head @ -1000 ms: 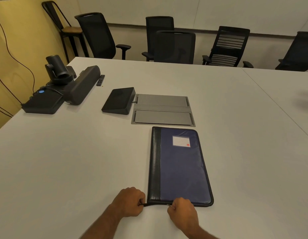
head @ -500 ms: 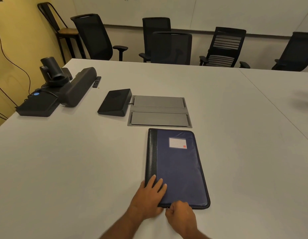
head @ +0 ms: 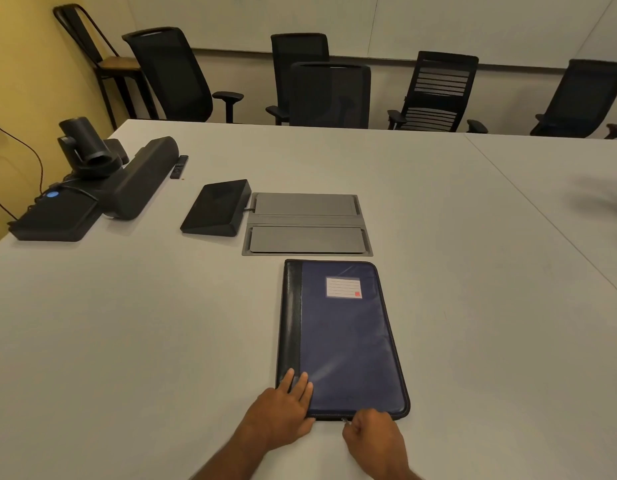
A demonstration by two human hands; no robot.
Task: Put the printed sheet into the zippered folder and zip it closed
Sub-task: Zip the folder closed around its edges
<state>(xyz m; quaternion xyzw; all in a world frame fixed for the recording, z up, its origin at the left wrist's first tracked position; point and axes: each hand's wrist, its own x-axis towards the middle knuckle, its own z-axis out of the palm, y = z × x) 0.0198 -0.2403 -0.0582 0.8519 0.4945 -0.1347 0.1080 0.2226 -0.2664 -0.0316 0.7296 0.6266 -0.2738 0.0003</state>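
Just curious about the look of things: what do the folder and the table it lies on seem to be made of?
The zippered folder looks like dark blue woven fabric with a soft sheen, creased near the top. Its spine strip seems black faux leather, grained and slightly glossy. The table appears to be matte pale laminate, smooth and even, though the picture cannot confirm it.

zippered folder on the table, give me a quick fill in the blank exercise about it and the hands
1. The left hand lies with straight fingers on the zippered folder, pressing its near ____ corner.
2. The right hand pinches the zipper pull at the folder's ____ edge.
3. The label on the cover has a small ____ square in one corner.

Missing words: left; near; red
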